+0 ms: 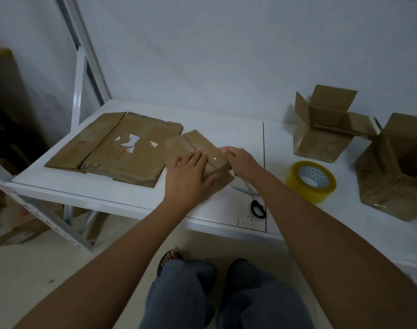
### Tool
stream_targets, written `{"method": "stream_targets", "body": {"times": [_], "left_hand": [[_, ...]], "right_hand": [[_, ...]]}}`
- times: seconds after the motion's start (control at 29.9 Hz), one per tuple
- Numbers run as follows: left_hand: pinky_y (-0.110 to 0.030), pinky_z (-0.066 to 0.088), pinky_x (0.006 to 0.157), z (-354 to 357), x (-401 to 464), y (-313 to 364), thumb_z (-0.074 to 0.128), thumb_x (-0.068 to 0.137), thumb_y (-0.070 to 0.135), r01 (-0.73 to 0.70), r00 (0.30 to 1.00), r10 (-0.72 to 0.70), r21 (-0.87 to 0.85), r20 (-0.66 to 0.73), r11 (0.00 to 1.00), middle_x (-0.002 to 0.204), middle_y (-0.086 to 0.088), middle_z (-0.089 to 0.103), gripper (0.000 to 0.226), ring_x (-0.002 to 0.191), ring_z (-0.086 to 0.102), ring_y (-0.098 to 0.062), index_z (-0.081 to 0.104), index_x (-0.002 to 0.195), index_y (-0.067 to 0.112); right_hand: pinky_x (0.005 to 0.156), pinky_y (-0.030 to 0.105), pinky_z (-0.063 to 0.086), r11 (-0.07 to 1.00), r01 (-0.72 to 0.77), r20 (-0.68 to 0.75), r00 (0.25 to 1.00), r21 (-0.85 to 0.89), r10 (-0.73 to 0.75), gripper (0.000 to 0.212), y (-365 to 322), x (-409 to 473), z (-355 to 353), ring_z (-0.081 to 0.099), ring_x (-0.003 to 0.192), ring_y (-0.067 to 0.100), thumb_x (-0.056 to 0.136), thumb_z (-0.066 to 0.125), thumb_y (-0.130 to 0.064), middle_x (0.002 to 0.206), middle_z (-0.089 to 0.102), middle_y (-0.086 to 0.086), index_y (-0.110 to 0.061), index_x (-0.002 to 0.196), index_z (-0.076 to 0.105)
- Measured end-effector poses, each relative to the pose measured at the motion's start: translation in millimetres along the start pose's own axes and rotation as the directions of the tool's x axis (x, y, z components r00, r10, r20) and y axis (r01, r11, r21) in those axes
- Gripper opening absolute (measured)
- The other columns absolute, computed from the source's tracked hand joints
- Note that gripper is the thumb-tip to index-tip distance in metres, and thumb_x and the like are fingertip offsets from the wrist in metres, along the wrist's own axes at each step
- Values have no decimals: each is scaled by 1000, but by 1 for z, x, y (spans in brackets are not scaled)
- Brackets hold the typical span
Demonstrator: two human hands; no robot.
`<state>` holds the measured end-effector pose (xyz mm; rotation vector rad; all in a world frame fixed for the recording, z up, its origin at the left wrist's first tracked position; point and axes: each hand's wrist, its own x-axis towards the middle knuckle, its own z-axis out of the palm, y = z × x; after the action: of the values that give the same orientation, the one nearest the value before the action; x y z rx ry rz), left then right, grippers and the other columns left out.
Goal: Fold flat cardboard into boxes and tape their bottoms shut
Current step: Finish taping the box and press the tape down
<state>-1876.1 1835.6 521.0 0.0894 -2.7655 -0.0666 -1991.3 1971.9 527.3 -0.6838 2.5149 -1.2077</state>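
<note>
A white table [226,129] stands against a pale wall. At its centre sits one small box [198,148], taped bottom up; the left hand [190,176] lies flat on it with straight fingers, and the right hand [240,160] grips its right edge. Left of the box lies one flat cardboard sheet [117,148]; right of it are one tape roll [312,180], one pair of scissors [255,200] and two open boxes [326,129], their insides hidden.

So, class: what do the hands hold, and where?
Left hand presses flat on the box's taped bottom; right hand grips its right edge.
</note>
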Motion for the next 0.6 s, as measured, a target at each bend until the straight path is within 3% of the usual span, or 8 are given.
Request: {"method": "stream_targets", "body": {"times": [0.07, 0.13, 0.27, 0.33, 0.4, 0.5, 0.6], "left_hand": [[-36, 32, 101, -10, -12, -9, 21, 94, 52, -20, 998, 13, -139, -54, 990, 131, -2, 61, 62, 121, 54, -20, 58, 130, 17], [-31, 26, 97, -21, -13, -22, 18, 95, 47, -27, 999, 15, -293, -44, 956, 125, 1, 64, 59, 117, 55, -18, 60, 127, 21], [-32, 20, 105, -19, -10, -41, 9, 91, 49, -65, 997, 70, -196, 21, 978, 145, 0, 46, 68, 135, 39, -18, 52, 136, 20], [-33, 20, 109, -15, -11, -46, 5, 89, 52, -54, 995, 71, -221, 71, 974, 149, -1, 40, 74, 139, 34, -18, 49, 138, 20], [-35, 22, 110, -18, -9, -47, 16, 95, 48, -52, 992, 83, -282, 98, 958, 148, -3, 42, 62, 138, 36, -20, 51, 137, 18], [-33, 20, 112, -29, -2, -54, 42, 102, 26, -45, 986, 103, -391, 131, 919, 148, -4, 42, 37, 139, 34, -21, 52, 136, 17], [-33, 12, 115, -39, -2, -65, 46, 99, 35, -105, 976, 162, -340, 144, 934, 153, 1, 32, 45, 144, 20, -18, 44, 142, 21]], "right_hand": [[84, 38, 46, 992, -2, -77, 997, -123, -8, 39, -3, -3, 0, 59, 97, 26, 101, 34, -38, 105, 66, 5, -14, 107, 66], [85, 38, 48, 974, 30, -179, 981, -225, -72, 33, -9, -8, 5, 59, 97, 22, 99, 37, -37, 107, 66, 1, -23, 107, 66], [87, 37, 47, 923, 157, -310, 911, -351, -273, 32, -21, -29, 28, 53, 109, 21, 97, 45, -35, 121, 58, 2, -17, 116, 63], [102, 40, 39, 867, 229, -204, 916, -442, -346, 56, -24, -45, 40, 44, 126, 23, 92, 46, -50, 137, 50, 6, -10, 130, 53], [116, 39, 21, 810, 240, -53, 947, -534, -316, 81, -21, -54, 44, 25, 141, 23, 87, 46, -61, 153, 31, 8, -8, 146, 32], [118, 34, 3, 742, 280, 89, 954, -609, -286, 83, -14, -56, 33, 4, 147, 19, 92, 50, -51, 160, 8, 5, -10, 151, 10], [117, 38, -5, 715, 312, 228, 950, -626, -215, 76, -15, -56, 9, -7, 147, 15, 96, 44, -47, 160, -4, -2, -18, 152, 3]]}}
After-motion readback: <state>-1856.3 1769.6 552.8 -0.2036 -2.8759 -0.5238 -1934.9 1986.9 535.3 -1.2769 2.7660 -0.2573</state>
